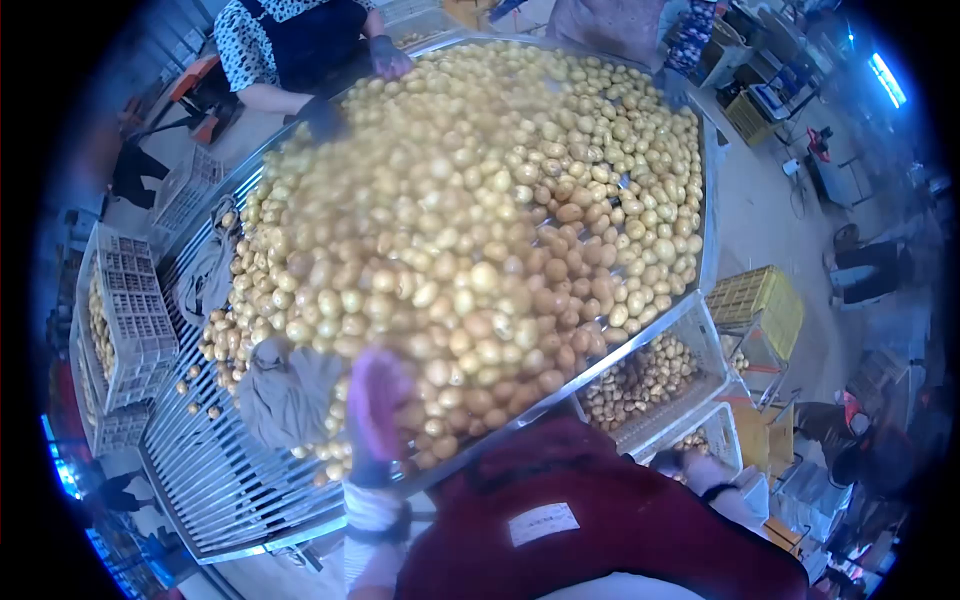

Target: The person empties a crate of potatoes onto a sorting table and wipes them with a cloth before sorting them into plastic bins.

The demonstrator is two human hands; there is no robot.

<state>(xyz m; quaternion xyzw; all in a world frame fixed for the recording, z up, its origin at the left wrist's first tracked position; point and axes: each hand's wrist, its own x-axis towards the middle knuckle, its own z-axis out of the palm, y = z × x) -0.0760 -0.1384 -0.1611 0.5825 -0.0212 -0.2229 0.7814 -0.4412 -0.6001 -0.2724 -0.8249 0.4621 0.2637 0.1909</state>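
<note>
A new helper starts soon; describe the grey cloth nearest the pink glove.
Find the slatted metal table, then the heap of round produce. The crumpled grey cloth lies at the heap's near left edge. Unlike the other grey cloth, farther off, it sits beside the pink-gloved left hand.

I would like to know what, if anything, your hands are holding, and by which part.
That cannot be told: the left hand, beside the grey cloth, is blurred, and the right hand, by a crate, is too small and dark.
</note>
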